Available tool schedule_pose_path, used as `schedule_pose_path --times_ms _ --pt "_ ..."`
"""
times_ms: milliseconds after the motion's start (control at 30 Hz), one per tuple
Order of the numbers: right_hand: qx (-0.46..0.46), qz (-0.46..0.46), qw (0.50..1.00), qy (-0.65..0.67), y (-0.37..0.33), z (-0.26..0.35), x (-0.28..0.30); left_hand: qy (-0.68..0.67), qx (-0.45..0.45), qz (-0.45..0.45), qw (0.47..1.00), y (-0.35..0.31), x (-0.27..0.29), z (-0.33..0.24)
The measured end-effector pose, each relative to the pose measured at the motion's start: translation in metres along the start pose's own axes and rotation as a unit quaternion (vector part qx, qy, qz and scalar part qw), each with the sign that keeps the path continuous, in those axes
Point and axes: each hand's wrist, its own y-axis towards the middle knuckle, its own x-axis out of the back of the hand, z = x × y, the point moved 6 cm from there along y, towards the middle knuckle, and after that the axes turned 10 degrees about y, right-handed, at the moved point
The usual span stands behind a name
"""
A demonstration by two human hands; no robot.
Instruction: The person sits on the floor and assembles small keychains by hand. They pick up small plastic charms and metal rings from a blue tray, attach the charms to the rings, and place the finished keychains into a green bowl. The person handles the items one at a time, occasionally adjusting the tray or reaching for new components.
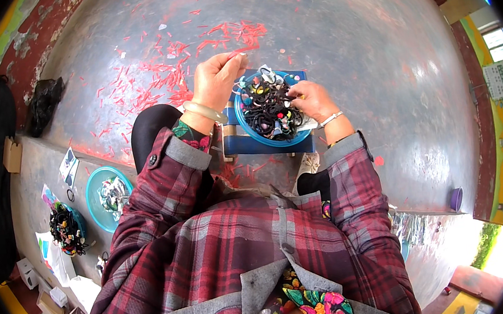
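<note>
A blue plastic basin (pixel 242 125) holds a pile of mostly black hair ties (pixel 269 109) with small coloured ornaments. It rests on a blue stool (pixel 235 145) in front of my knees. Past the basin's upper left rim, my left hand (pixel 218 77) is raised with thumb and fingers pinched together. Something small and pale reddish shows at its tips, too small to name. My right hand (pixel 314 100) reaches over the basin's right side, its closed fingertips on the black hair ties at the edge of the pile.
Red scraps (pixel 164 83) litter the grey floor ahead and to the left. At my left stand a turquoise basin (pixel 92 195) with pale items and a container heaped with hair ties (pixel 68 230). A black plastic bag (pixel 45 104) lies by the wall; a purple tub (pixel 456 198) sits far right.
</note>
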Motion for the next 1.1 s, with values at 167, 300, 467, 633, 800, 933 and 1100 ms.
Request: schedule_pose_path --times_ms 167,300,467,633,800,933,1100 --pt "-0.134 -0.009 0.942 0.309 -0.009 -0.017 0.015 0.012 0.000 0.010 1.000 -0.001 -0.004 -0.001" --pt "-0.172 0.000 0.880 0.442 -0.015 -0.004 0.023 0.010 0.010 0.017 1.000 -0.002 -0.005 0.004" --pt "-0.171 -0.004 0.834 0.525 -0.017 -0.002 0.019 0.041 0.015 0.022 0.999 -0.002 -0.007 0.005" --pt "-0.184 0.012 0.886 0.426 -0.014 -0.012 0.012 0.031 0.003 0.028 0.999 -0.001 -0.008 0.008" --pt "-0.218 0.006 0.908 0.359 -0.016 -0.027 -0.003 0.018 -0.012 0.012 1.000 -0.001 -0.008 0.010" --pt "-0.207 -0.004 0.939 0.274 -0.017 -0.032 0.002 0.019 -0.010 0.010 1.000 -0.003 -0.008 0.009" --pt "-0.194 -0.085 0.947 0.243 -0.018 -0.031 0.022 0.060 0.005 0.042 0.997 -0.002 -0.012 0.012"
